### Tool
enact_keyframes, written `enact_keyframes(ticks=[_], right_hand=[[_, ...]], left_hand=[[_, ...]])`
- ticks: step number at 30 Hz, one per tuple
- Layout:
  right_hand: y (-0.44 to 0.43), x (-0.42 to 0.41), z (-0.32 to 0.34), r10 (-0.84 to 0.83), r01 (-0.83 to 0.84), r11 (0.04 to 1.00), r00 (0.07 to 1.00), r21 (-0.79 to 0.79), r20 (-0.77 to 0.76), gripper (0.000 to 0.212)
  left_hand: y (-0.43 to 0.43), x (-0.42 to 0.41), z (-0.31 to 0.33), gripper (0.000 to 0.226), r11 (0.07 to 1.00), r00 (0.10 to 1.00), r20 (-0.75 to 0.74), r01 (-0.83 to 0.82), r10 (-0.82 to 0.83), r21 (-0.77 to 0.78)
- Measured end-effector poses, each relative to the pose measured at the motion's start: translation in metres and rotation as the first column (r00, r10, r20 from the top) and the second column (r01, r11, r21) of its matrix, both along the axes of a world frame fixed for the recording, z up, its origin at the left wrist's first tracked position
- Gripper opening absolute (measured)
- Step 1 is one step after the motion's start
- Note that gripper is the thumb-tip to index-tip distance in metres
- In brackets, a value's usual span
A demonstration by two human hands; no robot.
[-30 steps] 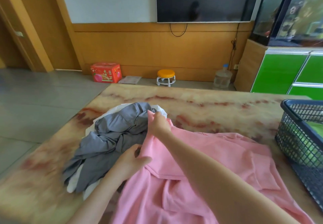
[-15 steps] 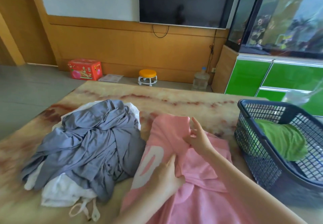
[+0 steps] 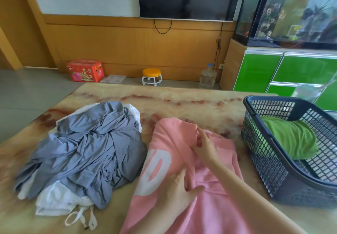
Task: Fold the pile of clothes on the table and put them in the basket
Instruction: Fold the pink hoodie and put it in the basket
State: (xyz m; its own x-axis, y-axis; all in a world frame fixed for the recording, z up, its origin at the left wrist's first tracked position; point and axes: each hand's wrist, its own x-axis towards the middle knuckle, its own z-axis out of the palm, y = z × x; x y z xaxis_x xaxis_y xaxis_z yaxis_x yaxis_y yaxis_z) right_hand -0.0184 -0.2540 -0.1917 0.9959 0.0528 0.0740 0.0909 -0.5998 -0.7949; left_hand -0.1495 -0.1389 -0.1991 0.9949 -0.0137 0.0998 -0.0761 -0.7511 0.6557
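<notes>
Pink shirt [image 3: 169, 135] edge now folded inward; left hand [image 3: 182, 186], right hand [image 3: 205, 145] both pinch fabric

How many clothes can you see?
4: a grey top heaped left on the table, a white one under it, a pink shirt in the middle, a green one in the basket. More may hide in the heap.

Glossy marble-look table [image 3: 197, 106], matt pink cloth [image 3: 209, 213], plastic mesh basket [image 3: 269, 162]
</notes>
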Motion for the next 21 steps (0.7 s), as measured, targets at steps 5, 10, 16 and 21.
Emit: enact_keyframes(ticks=[5, 10, 16, 21], right_hand=[[-0.007, -0.012, -0.003, 0.101, -0.043, 0.965, 0.972, -0.258, 0.212, 0.067], [-0.002, -0.012, -0.018, 0.245, -0.289, 0.799, 0.957, -0.527, -0.153, 0.061], [-0.002, -0.003, -0.030, 0.212, -0.283, 0.762, 0.959, -0.583, -0.188, 0.059], [0.003, -0.009, -0.019, 0.172, -0.259, 0.769, 0.964, -0.585, -0.201, 0.059]], left_hand=[[0.037, 0.005, -0.010, 0.056, 0.966, 0.915, 0.397, -0.031, -0.076, 0.257], [0.044, 0.000, -0.045, 0.070, 0.825, 0.988, 0.150, -0.050, -0.042, 0.563], [0.028, 0.002, -0.047, 0.067, 0.837, 0.991, 0.126, -0.100, 0.037, 0.538], [0.032, 0.006, -0.044, 0.061, 0.830, 0.998, 0.066, -0.049, 0.015, 0.556]])
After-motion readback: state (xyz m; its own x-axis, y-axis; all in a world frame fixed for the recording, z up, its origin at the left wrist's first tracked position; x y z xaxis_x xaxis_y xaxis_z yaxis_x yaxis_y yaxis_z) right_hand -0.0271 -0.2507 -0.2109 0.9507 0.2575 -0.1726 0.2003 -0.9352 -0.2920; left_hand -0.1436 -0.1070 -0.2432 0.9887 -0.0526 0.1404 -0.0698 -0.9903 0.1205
